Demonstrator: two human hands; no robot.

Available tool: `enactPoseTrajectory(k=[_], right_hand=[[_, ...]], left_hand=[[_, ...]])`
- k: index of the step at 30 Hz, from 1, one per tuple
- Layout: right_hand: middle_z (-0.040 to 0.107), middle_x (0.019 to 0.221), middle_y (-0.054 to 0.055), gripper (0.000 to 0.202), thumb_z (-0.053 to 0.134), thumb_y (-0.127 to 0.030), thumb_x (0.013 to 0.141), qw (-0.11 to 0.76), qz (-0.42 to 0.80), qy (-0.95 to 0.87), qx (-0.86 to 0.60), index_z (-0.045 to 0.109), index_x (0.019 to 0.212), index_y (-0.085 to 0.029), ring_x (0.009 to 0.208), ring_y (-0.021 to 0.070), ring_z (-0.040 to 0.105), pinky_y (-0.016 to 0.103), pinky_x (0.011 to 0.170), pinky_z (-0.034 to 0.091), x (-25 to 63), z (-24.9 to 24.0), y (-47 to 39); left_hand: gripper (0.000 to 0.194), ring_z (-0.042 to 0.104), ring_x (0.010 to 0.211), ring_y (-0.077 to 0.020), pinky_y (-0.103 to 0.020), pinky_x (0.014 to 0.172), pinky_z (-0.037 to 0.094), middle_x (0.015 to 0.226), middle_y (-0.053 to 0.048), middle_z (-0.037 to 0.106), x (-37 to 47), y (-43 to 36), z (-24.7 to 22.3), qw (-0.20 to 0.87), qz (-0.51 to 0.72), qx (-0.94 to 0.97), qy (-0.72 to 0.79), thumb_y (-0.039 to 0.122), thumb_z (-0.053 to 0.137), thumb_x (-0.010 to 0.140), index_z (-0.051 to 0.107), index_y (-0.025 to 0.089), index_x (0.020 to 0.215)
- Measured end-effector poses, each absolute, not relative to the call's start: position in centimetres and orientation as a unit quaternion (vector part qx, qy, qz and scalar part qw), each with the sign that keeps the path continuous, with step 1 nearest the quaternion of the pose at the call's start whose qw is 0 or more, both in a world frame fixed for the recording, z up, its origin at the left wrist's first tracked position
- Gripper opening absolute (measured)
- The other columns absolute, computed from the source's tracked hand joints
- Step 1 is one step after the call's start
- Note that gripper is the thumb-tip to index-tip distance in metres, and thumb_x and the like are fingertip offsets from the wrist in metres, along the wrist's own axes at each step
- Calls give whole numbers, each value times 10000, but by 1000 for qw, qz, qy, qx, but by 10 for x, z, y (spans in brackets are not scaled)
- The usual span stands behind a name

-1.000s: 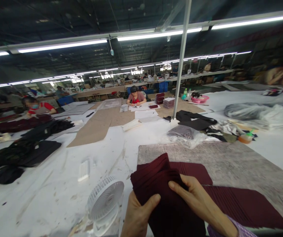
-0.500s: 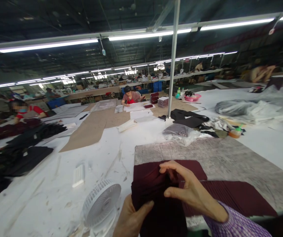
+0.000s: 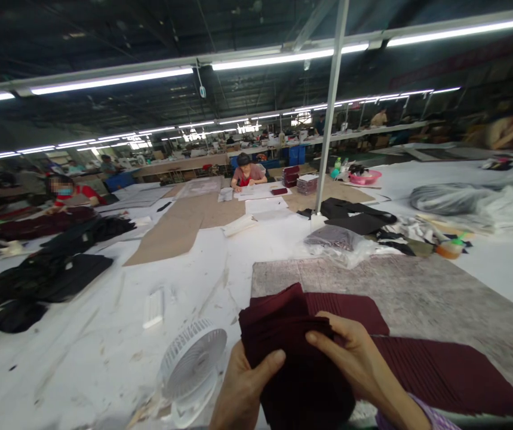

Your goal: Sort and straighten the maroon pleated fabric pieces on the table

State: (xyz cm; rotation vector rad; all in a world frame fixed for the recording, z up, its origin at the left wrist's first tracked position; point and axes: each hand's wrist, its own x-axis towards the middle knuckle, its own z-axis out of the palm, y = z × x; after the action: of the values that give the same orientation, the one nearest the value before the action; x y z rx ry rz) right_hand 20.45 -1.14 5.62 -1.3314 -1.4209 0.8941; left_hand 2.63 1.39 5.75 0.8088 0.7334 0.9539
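Observation:
A thick bundle of dark maroon fabric pieces point(image 3: 301, 364) is held up at the bottom centre, its top layers fanned and slightly bent. My left hand point(image 3: 251, 379) grips its left edge, thumb across the front. On the upper right edge, my right hand point(image 3: 350, 349) pinches the layers between thumb and fingers. Behind and to the right, overlapping maroon pieces lie in two rows, a farther row point(image 3: 355, 310) and a nearer row point(image 3: 453, 370), on a mottled grey sheet point(image 3: 417, 292).
A white fan point(image 3: 193, 364) stands just left of my left hand. Beyond are a white block point(image 3: 153, 309), a plastic-wrapped bundle point(image 3: 334, 239), black cloth point(image 3: 359, 216) and a metal pole point(image 3: 330, 113). Across the table a person point(image 3: 248, 173) works; another sits far left.
My right hand, earlier apart from the cloth edge with spread fingers, has closed on the bundle. The bundle's top layers now stand fanned. The view has shifted slightly left.

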Motion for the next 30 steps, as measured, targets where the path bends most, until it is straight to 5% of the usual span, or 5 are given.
enactPoseTrajectory(k=[8,23,26,30], right_hand=[[682,826,24,230,573,-381,866,505,418,-539,-529,655,933,-176,773,185,610,259,679,493,198,60,-8],[683,865,45,228,545,-376,892,527,400,-525,-535,622,979,-180,794,196,631,283,692,518,193,50,-8],[628,1051,69,207,596,-328,861,539,265,-585,-545,591,1043,-230,944,233,601,356,793,506,198,50,-9],[363,1382,71,329,670,-289,807,505,61,-692,-512,558,1116,-304,1256,300,366,482,985,373,204,63,-10]], left_hand=[[399,691,828,-232,-312,768,532,896,-85,761,26,15,63,759,443,362,311,244,804,614,724,165,997],[295,688,783,-204,-309,768,526,876,-81,760,29,15,62,746,454,358,332,263,749,694,730,172,975],[297,683,778,-195,-291,748,524,874,-70,759,24,17,59,730,456,372,347,281,726,721,722,178,999],[311,671,775,-197,-282,731,518,869,-69,754,17,18,58,698,422,436,380,320,714,730,722,164,999]])
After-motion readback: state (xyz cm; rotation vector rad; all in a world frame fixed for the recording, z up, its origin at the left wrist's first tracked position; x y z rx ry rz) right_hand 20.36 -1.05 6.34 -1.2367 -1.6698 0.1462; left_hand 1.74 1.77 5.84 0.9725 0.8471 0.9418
